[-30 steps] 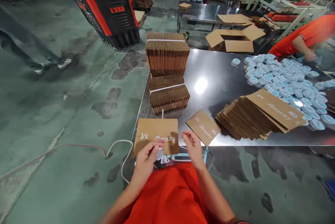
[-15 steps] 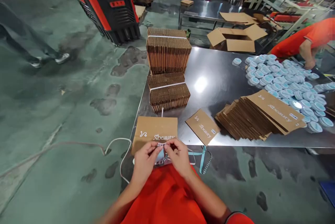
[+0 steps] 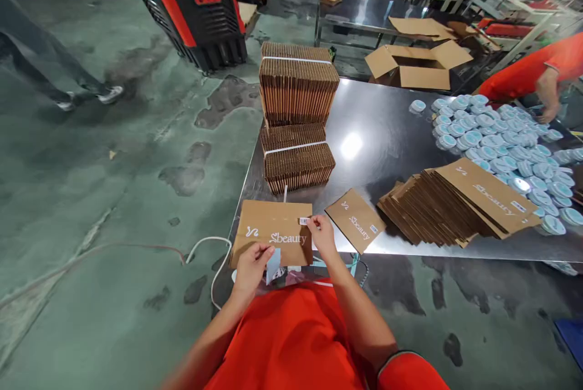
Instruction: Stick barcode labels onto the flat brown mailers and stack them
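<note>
My right hand (image 3: 323,236) pinches a small white label (image 3: 304,220) at the upper right of a flat brown cardboard box (image 3: 273,220) printed "Sbeauty". Whether the label touches the cardboard I cannot tell. In my left hand (image 3: 253,266), between thumb and fingers, is a pale blue strip of label backing (image 3: 273,264) that hangs over the box's near edge. Just right of that box lies another flat box (image 3: 354,220) with a label on it. Beyond it a fanned pile of flat boxes (image 3: 437,208) rests along the table's near side.
Two strapped bundles of folded cardboard (image 3: 298,156) stand at the table's (image 3: 364,165) left end. Many round pale blue containers (image 3: 501,141) cover the right side, where another person's hand (image 3: 548,95) reaches. An open carton (image 3: 423,77) stands behind. A white cable (image 3: 218,250) hangs at left.
My hands have parted. My right hand has moved up and right with the label to the box's upper right; my left hand keeps the blue backing lower left.
</note>
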The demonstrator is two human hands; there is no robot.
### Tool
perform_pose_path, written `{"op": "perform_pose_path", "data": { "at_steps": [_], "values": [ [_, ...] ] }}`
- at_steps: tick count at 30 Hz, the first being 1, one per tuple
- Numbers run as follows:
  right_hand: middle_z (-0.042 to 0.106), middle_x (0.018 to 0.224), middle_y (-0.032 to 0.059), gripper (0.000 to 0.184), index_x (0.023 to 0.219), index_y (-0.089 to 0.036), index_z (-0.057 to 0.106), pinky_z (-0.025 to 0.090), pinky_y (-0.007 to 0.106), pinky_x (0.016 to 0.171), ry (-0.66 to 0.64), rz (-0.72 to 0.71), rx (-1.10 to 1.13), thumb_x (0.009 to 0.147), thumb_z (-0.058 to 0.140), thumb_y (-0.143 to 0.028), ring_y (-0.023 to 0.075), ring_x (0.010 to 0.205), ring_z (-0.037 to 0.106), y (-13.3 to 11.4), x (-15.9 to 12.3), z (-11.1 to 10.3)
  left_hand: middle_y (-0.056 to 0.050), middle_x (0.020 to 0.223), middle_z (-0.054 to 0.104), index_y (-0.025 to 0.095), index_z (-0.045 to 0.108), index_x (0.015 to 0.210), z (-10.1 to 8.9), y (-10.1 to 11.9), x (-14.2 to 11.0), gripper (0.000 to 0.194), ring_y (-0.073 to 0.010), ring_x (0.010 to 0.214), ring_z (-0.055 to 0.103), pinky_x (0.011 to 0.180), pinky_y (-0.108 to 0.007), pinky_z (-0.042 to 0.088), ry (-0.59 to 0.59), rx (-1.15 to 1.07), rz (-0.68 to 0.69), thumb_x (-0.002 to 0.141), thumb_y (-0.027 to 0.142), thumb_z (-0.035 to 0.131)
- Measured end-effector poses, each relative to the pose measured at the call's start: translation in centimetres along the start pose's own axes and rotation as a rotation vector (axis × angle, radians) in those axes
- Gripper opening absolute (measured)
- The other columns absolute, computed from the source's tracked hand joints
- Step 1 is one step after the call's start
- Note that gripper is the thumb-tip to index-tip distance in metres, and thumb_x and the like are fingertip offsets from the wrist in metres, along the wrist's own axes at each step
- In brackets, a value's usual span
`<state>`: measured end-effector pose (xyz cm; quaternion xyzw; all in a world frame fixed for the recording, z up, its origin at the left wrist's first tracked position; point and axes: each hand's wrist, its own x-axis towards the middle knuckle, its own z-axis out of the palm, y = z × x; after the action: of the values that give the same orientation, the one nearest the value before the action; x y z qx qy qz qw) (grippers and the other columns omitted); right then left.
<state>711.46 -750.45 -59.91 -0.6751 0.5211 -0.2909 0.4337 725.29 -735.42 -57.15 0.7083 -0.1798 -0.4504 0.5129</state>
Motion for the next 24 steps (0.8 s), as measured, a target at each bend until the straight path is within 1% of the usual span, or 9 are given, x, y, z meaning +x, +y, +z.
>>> {"op": "perform_pose_path", "data": {
  "at_steps": [2,5,10,12,15,18,20,21,24],
  "values": [
    [0.055,0.066,0.0016,0.018,0.060,-0.019,0.056,0.043,0.030,0.069,-0.027,-0.018,-0.021,0.075,0.055,-0.029,0.0177,0.070,0.052,0.2,0.3,0.1,-0.005,0.067,0.070,0.016,0.064,0.072,0.0,-0.3,0.2,0.047,-0.0195,0.060,0.064,0.052,-0.028,0.048,-0.006,0.013,-0.034,0.060,0.061,0.068],
    [0.055,0.061,0.0008,0.021,0.056,-0.019,0.055,0.042,0.030,0.070,-0.027,-0.037,-0.070,0.074,0.056,-0.029,0.0180,0.069,0.051,0.0,0.4,0.2,-0.005,0.066,0.070,0.016,0.065,0.073,0.0,-0.3,0.3,0.047,-0.0197,0.060,0.064,0.051,-0.027,0.047,-0.009,0.004,-0.050,0.060,0.061,0.068],
    [0.051,0.054,-0.0010,0.024,0.051,-0.020,0.051,0.040,0.029,0.067,-0.052,-0.013,-0.115,0.073,0.054,-0.026,0.0168,0.063,0.049,-0.2,0.5,0.2,-0.003,0.060,0.067,0.016,0.066,0.072,0.1,-0.4,0.3,0.045,-0.0181,0.055,0.062,0.049,-0.026,0.046,-0.009,-0.035,-0.064,0.060,0.059,0.070],
    [0.052,0.056,-0.0003,0.022,0.052,-0.020,0.052,0.039,0.029,0.065,-0.037,-0.007,-0.143,0.074,0.053,-0.025,0.0169,0.063,0.050,-0.4,0.4,0.4,-0.003,0.059,0.067,0.015,0.065,0.071,0.1,-0.5,0.4,0.045,-0.0174,0.054,0.061,0.048,-0.025,0.045,-0.005,-0.034,-0.060,0.060,0.058,0.070],
    [0.053,0.063,0.0016,0.019,0.056,-0.021,0.052,0.037,0.029,0.064,0.009,-0.033,-0.251,0.074,0.055,-0.026,0.0179,0.067,0.050,-0.8,0.1,0.7,-0.002,0.061,0.066,0.015,0.064,0.072,0.0,-0.7,0.3,0.045,-0.0149,0.052,0.058,0.046,-0.024,0.043,-0.011,-0.040,-0.072,0.060,0.057,0.071],
    [0.049,0.061,-0.0001,0.028,0.055,-0.022,0.045,0.033,0.028,0.060,0.025,-0.020,-0.336,0.071,0.064,-0.033,0.0171,0.063,0.047,-1.1,0.2,0.9,0.000,0.059,0.064,0.015,0.062,0.072,0.0,-0.9,0.3,0.045,-0.0127,0.048,0.054,0.044,-0.023,0.041,-0.023,-0.046,-0.100,0.062,0.058,0.070],
    [0.046,0.058,-0.0026,0.033,0.057,-0.023,0.041,0.030,0.027,0.057,0.048,0.033,-0.338,0.067,0.069,-0.037,0.0155,0.057,0.044,-1.0,0.4,0.9,0.000,0.059,0.063,0.015,0.061,0.071,0.0,-1.0,0.3,0.045,-0.0127,0.048,0.054,0.044,-0.023,0.041,-0.025,-0.026,-0.093,0.062,0.058,0.069],
    [0.045,0.057,-0.0037,0.033,0.059,-0.023,0.040,0.029,0.026,0.055,0.063,0.050,-0.322,0.067,0.069,-0.037,0.0147,0.055,0.042,-0.9,0.5,0.7,0.000,0.059,0.063,0.016,0.061,0.071,0.1,-1.1,0.4,0.044,-0.0129,0.048,0.054,0.044,-0.023,0.041,-0.027,-0.011,-0.084,0.062,0.058,0.069],
    [0.046,0.058,-0.0055,0.021,0.068,-0.023,0.044,0.030,0.025,0.054,0.083,0.025,-0.198,0.072,0.062,-0.033,0.0138,0.054,0.042,-0.1,0.7,0.2,-0.002,0.061,0.065,0.016,0.061,0.070,0.2,-0.8,0.4,0.044,-0.0152,0.050,0.056,0.046,-0.025,0.042,-0.040,0.033,-0.056,0.063,0.059,0.067]
  ]
}}
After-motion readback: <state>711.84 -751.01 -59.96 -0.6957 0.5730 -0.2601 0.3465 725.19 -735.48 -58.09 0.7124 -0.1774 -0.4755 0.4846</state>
